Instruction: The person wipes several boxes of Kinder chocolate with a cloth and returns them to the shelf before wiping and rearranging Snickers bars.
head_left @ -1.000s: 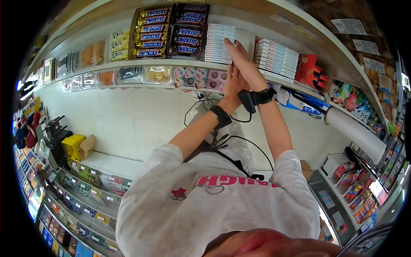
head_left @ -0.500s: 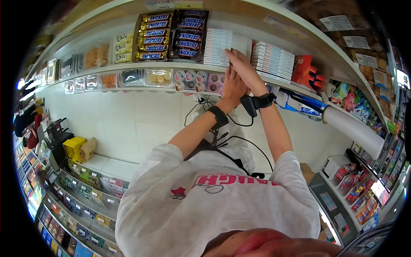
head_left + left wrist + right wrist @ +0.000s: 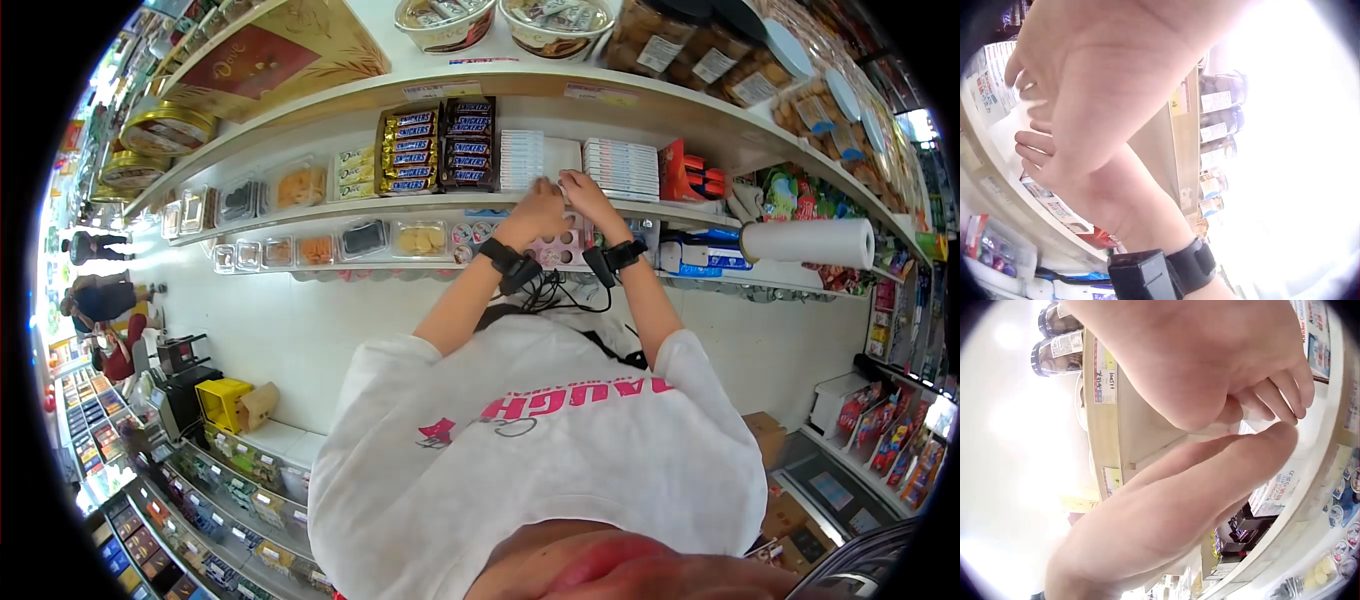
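My left hand (image 3: 540,213) is at the front edge of the middle shelf (image 3: 340,217), beside the left stack of white Kinder chocolate boxes (image 3: 521,160). Its fingers bend loosely, and nothing shows between them. My right hand (image 3: 592,200) is close by on its right, in front of the gap between that stack and the right stack of Kinder boxes (image 3: 620,170). In the right wrist view the right hand (image 3: 1216,369) has its fingers spread and slightly bent, holding nothing visible, with the left hand (image 3: 1179,494) just below. Both wrists wear black bands.
Snickers boxes (image 3: 409,152) and Dove bars (image 3: 355,173) stand left of the stacks; a red packet (image 3: 675,172) is on the right. Clear food tubs (image 3: 420,238) line the lower shelf. A white roll (image 3: 810,243) juts out at right. Jars (image 3: 655,35) stand on the shelf above.
The head view has tilted up, showing the upper shelf. My hands, earlier laid together with the right over the left, have moved apart side by side at the shelf edge, fingers more bent.
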Available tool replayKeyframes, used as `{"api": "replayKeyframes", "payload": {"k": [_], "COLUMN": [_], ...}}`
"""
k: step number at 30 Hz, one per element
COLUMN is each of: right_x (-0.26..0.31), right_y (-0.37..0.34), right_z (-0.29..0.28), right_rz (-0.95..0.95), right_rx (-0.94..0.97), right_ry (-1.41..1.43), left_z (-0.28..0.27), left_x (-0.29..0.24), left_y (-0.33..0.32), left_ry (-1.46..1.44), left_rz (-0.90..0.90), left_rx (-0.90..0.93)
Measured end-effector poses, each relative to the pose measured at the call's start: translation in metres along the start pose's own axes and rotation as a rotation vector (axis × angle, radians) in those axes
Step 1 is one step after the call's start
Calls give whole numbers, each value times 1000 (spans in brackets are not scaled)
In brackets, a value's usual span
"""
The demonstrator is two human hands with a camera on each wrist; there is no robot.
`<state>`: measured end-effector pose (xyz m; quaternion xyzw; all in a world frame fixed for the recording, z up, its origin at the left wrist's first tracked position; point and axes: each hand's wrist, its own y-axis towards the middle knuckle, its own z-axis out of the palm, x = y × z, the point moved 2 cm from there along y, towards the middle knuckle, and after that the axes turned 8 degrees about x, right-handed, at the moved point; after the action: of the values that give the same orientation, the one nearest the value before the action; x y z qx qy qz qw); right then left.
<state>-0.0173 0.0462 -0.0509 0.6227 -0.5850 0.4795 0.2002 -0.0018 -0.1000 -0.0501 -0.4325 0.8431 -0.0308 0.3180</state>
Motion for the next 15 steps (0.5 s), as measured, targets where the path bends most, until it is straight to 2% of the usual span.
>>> {"api": "replayKeyframes", "payload": {"k": [1, 2, 5, 6, 9, 10, 13, 15], "right_x": [-2, -3, -38, -23, 1, -9, -13, -11], "right_y": [0, -3, 7, 1, -21, -19, -25, -27], "right_z": [1, 7, 41, 40, 41, 48, 46, 47], "right_rz": [6, -65, -215, -134, -171, -251, -327, -279], "right_rx": [44, 28, -91, 24, 86, 17, 11, 6], "right_ry": [21, -24, -105, -262, -339, -404, -627, -658], "left_z": [-12, -20, -10, -2, 17, 18, 10, 5], "left_x": [-8, -14, -21, -22, -13, -10, -10, -9], "left_y": [-12, -21, -32, -33, -38, -41, -43, -40], "left_ry": [135, 102, 204, 310, 365, 304, 241, 164], "left_rz": [-73, -171, -312, -330, -324, -303, -297, -311], "left_rx": [-88, 36, 146, 154, 2, -39, 40, 42]}}
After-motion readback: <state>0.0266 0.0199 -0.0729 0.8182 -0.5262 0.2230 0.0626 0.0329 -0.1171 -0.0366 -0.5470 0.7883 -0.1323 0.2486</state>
